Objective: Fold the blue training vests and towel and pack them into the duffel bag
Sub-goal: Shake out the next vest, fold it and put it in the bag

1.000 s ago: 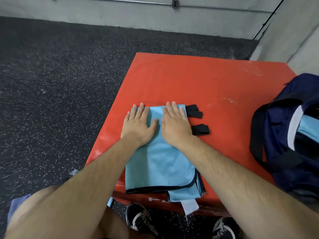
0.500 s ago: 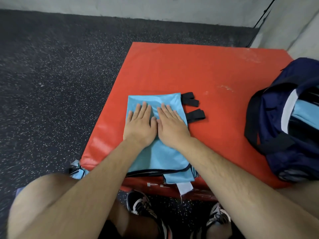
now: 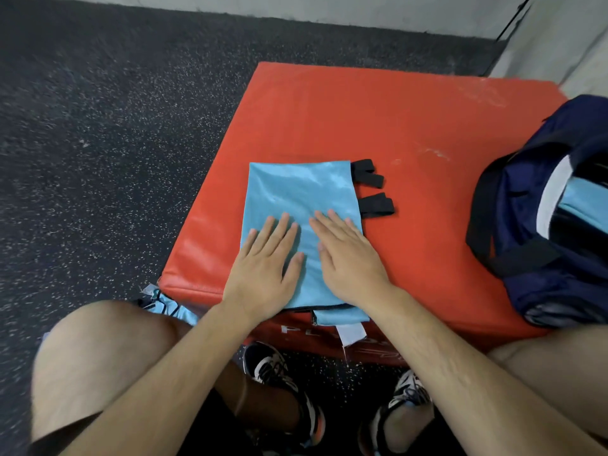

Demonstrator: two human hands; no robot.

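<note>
Dark speckled rubber floor (image 3: 98,133), grey wall behind. Red padded box (image 3: 378,120) carries work. Folded blue vest (image 3: 299,189) lies at box's near edge, toward near-left corner; black straps (image 3: 371,189) protrude on its right side. Left hand (image 3: 263,268) and right hand (image 3: 352,261) both flat, fingers straight, pressing vest's near half. Navy duffel bag (image 3: 526,205) unzipped at right edge, pale blue fabric inside.

Dark speckled rubber floor (image 3: 115,133); grey wall (image 3: 362,8); red padded box (image 3: 378,120).
</note>
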